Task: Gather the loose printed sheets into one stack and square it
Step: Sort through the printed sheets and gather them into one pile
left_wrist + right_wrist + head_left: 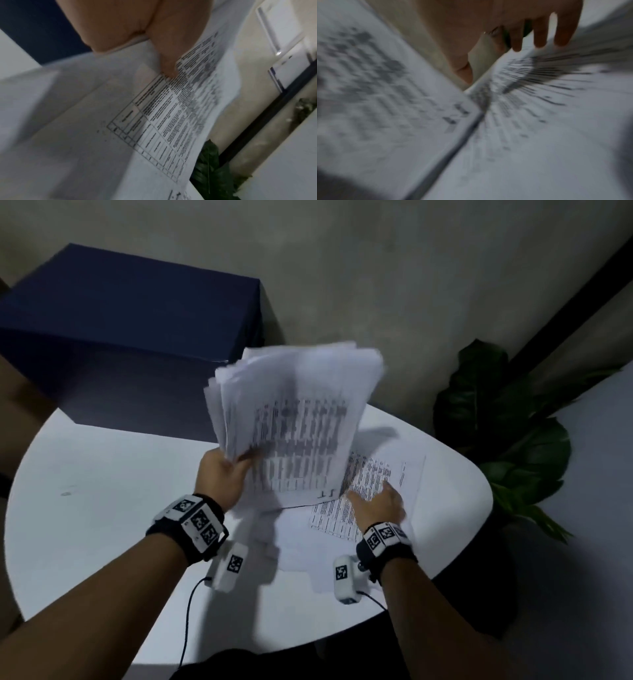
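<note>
My left hand grips a thick, uneven bundle of printed sheets by its left edge and holds it lifted and tilted above the white table. In the left wrist view the thumb pinches the top sheet with its printed table. Two loose printed sheets still lie flat on the table at the right. My right hand rests on them with straight fingers spread, palm down. The right wrist view is blurred; the lifted bundle fills its left side.
A dark blue box stands at the table's back left. A green leafy plant is beyond the table's right rim. A grey wall runs behind. Wrist cameras with cables hang under both forearms.
</note>
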`<act>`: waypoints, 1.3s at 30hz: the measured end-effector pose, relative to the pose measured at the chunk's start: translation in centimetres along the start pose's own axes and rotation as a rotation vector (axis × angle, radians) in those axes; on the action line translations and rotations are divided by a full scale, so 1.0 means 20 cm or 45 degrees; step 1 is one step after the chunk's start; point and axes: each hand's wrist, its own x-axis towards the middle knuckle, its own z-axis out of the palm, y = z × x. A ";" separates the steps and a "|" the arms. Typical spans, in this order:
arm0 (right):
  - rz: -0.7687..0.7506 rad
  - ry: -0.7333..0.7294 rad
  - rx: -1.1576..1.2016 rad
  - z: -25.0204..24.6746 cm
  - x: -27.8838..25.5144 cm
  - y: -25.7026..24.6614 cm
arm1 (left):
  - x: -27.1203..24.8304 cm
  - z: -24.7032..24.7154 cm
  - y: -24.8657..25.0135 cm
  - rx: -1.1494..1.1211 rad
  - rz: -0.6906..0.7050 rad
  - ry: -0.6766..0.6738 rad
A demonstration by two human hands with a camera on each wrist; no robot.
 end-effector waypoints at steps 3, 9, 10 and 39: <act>0.095 0.047 -0.297 0.07 0.08 0.14 | 0.04 -0.10 0.05 0.062 0.009 0.063; -0.112 0.004 -0.414 0.10 0.14 0.17 | 0.07 -0.23 0.05 -0.043 -0.056 0.028; -0.068 0.012 -0.430 0.10 0.14 0.16 | 0.07 -0.23 0.03 -0.076 -0.105 0.022; -0.667 0.329 0.686 -0.72 -0.17 -0.25 | -0.07 -0.02 -0.36 0.530 -0.756 -0.529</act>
